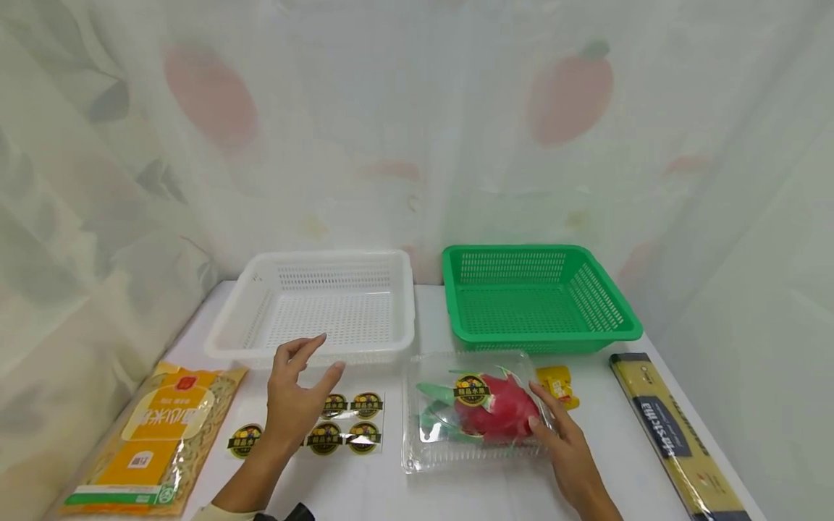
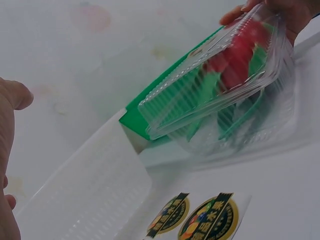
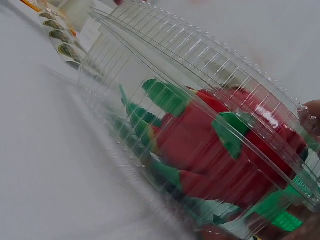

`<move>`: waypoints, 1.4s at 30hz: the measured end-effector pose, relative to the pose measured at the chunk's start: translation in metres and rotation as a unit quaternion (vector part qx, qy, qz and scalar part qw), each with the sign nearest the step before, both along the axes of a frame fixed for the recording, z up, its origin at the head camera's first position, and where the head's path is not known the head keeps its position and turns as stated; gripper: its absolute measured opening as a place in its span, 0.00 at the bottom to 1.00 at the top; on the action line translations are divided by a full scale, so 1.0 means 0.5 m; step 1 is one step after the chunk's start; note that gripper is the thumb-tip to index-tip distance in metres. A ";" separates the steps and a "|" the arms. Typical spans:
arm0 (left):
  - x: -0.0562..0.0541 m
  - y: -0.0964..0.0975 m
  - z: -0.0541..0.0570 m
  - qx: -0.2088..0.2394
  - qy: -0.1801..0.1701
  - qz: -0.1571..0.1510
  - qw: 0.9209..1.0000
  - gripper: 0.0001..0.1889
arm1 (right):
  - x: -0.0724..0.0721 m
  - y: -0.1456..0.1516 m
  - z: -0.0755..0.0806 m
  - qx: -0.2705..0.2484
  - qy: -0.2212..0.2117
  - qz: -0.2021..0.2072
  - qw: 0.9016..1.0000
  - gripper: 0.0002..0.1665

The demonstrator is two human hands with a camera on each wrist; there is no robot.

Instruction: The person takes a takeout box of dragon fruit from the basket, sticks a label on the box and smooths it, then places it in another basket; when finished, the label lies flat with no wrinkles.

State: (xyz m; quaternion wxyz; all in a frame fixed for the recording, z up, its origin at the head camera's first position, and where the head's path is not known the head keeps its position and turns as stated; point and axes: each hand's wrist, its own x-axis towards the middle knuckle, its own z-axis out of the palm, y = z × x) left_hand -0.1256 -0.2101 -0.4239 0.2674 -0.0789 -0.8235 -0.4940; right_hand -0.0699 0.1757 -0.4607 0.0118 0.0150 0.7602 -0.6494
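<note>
A clear plastic clamshell box [image 1: 449, 457] holds a red dragon fruit [image 1: 511, 411] with green leaf-like tips [image 3: 167, 97]. On its lid sits a round black-and-gold sticker [image 1: 472, 391]. My right hand [image 1: 570, 452] grips the box's right end, and the left wrist view shows the box tilted with that end raised. My left hand [image 1: 296, 401] hovers over a sheet of similar stickers [image 1: 325, 438], thumb and fingers spread apart with nothing between them. Its fingertips overlap the white basket's front edge in the head view.
A white basket [image 1: 221, 344] stands at the back left, a green basket [image 1: 541, 340] at the back right. An orange noodle bag [image 1: 156, 434] lies far left. Right of the box are a small yellow packet [image 1: 557, 383] and a long pasta pack [image 1: 677, 434]. Printed curtains surround the table.
</note>
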 end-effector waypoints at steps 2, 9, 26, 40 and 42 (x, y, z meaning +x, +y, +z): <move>0.000 -0.011 0.000 0.000 -0.006 0.007 1.000 0.27 | 0.002 -0.001 0.000 -0.012 0.000 0.001 1.000 0.30; -0.005 -0.040 0.005 -0.005 -0.006 0.035 0.999 0.27 | 0.004 -0.002 0.000 -0.027 -0.006 0.000 1.000 0.30; -0.015 -0.109 0.025 -0.014 -0.006 0.107 0.994 0.27 | 0.007 -0.002 -0.002 -0.032 -0.016 -0.001 0.999 0.30; -0.042 -0.187 0.013 -0.027 -0.050 0.177 0.983 0.30 | 0.009 -0.004 -0.008 -0.055 -0.006 0.002 0.998 0.30; -0.045 -0.199 0.006 -0.026 -0.054 0.183 0.981 0.30 | 0.010 -0.004 -0.009 -0.051 -0.011 0.003 0.999 0.30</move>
